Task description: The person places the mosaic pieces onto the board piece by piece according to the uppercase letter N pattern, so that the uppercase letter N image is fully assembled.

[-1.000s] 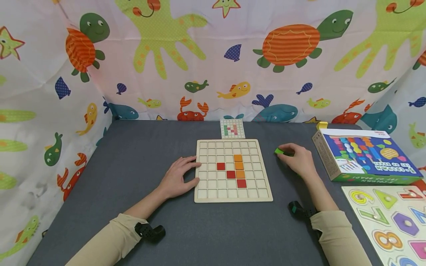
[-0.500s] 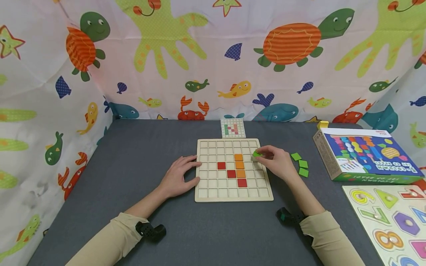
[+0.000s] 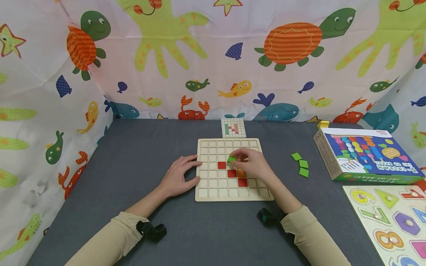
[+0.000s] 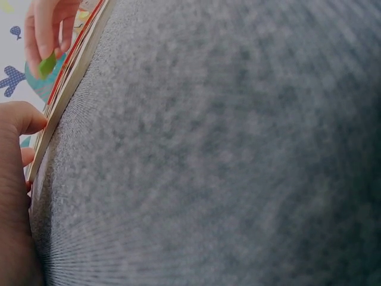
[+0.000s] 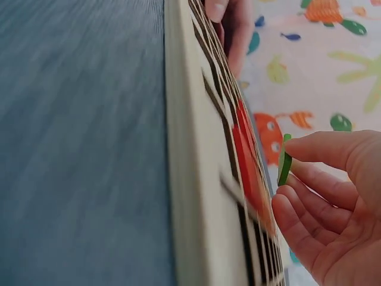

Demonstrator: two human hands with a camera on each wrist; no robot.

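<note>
A wooden grid board (image 3: 213, 193) lies flat on the dark cloth, with red tiles (image 3: 221, 165) and orange tiles (image 3: 241, 173) set in its squares. My right hand (image 3: 250, 162) is over the board and pinches a green square tile (image 3: 231, 159) between thumb and fingers. In the right wrist view the green tile (image 5: 285, 162) is tilted on edge, apart from the board's surface. Part of the orange column is hidden behind this hand. With fingers extended, my left hand (image 3: 179, 176) touches the board's left edge. The left wrist view shows its thumb (image 4: 27, 117) against that edge.
Several loose green tiles (image 3: 303, 163) lie right of the board. Behind it sits a small pattern card (image 3: 233, 128). At the right are a colourful box (image 3: 369, 155), a yellow piece (image 3: 323, 125) and a shape puzzle board (image 3: 386, 214). A printed curtain (image 3: 213, 55) hangs behind.
My right hand has carried the green tile leftward from beside the board to above its middle, uncovering the loose green tiles. The left hand has stayed at the board's edge.
</note>
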